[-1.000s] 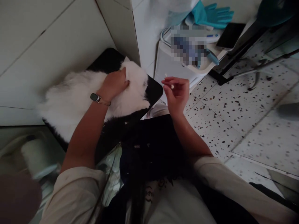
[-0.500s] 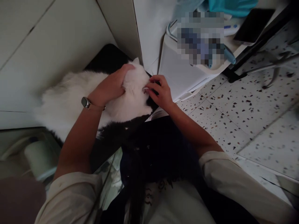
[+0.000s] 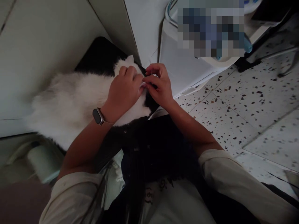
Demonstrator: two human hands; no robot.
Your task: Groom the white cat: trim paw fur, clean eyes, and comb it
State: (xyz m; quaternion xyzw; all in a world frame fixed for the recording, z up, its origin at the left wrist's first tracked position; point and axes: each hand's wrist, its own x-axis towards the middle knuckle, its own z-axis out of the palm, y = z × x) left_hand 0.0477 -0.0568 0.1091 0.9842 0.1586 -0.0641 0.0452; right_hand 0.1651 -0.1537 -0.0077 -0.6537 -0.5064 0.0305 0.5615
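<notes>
A long-haired white cat (image 3: 77,96) lies on a black surface, its ear showing above my fingers. Across its head and neck, my left hand (image 3: 127,90) has its fingers curled and its thumb and fingertips pinched together. Just beyond the cat's face, my right hand (image 3: 160,85) is bent with thumb and forefinger closed, touching the left fingertips. Between both sets of fingertips shows a small white wad (image 3: 142,84), perhaps cotton or tissue; it is too small to name surely. The cat's face is hidden behind my hands.
The black padded surface (image 3: 93,56) sits against pale wall panels (image 3: 58,37). To the right stands a white cart (image 3: 179,59) with blurred-out items on top. Speckled floor (image 3: 224,109) lies beyond it. A whitish cylinder (image 3: 43,163) is at lower left.
My left hand has moved from holding the back of the cat's head to meet my right fingertips at the white wad. My right hand has risen slightly.
</notes>
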